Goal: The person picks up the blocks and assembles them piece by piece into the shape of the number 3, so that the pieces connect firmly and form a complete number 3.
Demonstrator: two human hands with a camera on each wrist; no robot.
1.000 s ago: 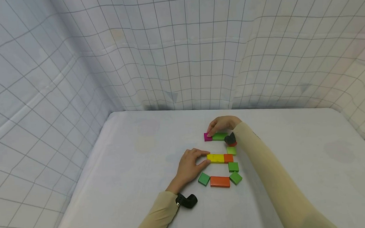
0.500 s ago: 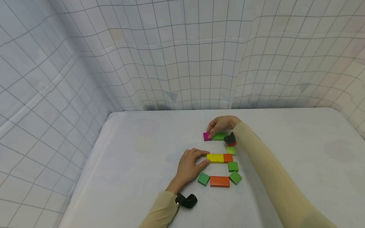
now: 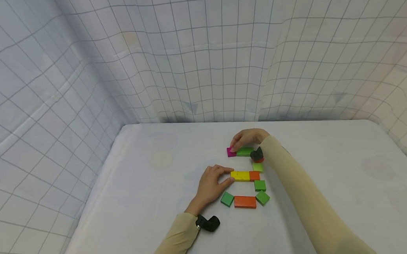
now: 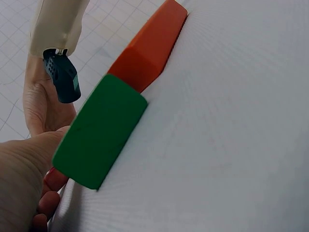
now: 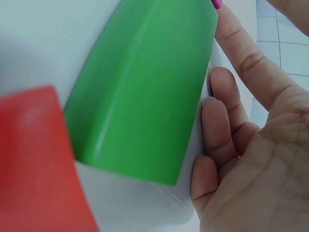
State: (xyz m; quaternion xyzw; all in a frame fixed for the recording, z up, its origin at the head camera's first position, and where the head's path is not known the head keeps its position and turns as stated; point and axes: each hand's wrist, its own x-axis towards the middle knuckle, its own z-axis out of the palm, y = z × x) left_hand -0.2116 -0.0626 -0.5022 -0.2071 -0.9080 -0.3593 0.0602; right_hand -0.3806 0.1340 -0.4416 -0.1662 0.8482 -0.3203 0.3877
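Note:
In the head view, thumb and index finger of my left hand (image 3: 209, 186) pinch the left end of a yellow block (image 3: 241, 176). An orange block (image 3: 254, 175) adjoins its right end. Farther back, my right hand (image 3: 248, 137) pinches a small magenta block (image 3: 231, 152) at the left end of a long green block (image 3: 245, 152). The right wrist view has this green block (image 5: 145, 92) close up, the fingers lying along its side and just a corner of the magenta block (image 5: 217, 4) showing. My left hand's fingertips are hidden behind a green block (image 4: 99, 133) in the left wrist view.
A light green block (image 3: 257, 167) and a green block (image 3: 260, 185) continue the right side of the layout. In front lie a dark green block (image 3: 227, 199), a long orange-red block (image 3: 245, 202) and a tilted green block (image 3: 263, 198). A red block (image 3: 258, 160) is partly hidden under the right wrist camera.
The magenta block has shifted very slightly left under the right hand's fingers. The left hand and the other blocks hold their places.

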